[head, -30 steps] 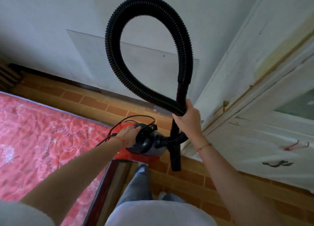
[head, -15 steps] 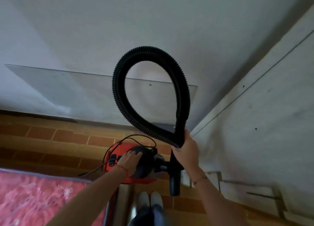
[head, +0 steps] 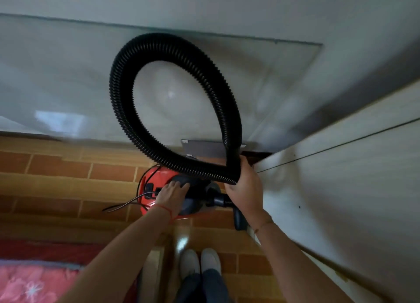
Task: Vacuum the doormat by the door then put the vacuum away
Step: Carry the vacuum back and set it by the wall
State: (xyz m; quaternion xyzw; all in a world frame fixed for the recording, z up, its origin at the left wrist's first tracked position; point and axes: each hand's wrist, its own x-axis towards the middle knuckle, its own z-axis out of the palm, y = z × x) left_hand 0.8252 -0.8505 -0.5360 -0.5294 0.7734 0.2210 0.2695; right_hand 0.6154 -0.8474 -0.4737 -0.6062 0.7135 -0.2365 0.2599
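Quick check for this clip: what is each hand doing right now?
Left hand: grips the dark handle on top of the red vacuum.
Right hand: grips the looped black hose where its two ends meet.

Bare forearms – thin red string bracelet (head: 164, 208) on left wrist, thin band (head: 263, 223) on right; dark trousers (head: 204, 286), white shoes (head: 200, 263).

Vacuum (head: 156, 177) is bright red-orange with a dark grey top, and its ribbed hose (head: 122, 111) is plain black. Floor (head: 56, 173) is brick-pattern tile in orange-brown with pale grout. Mat (head: 29, 282) is pink-red with a white flowery print. Shoes (head: 200, 264) are white, wall (head: 227, 7) pale grey-white.
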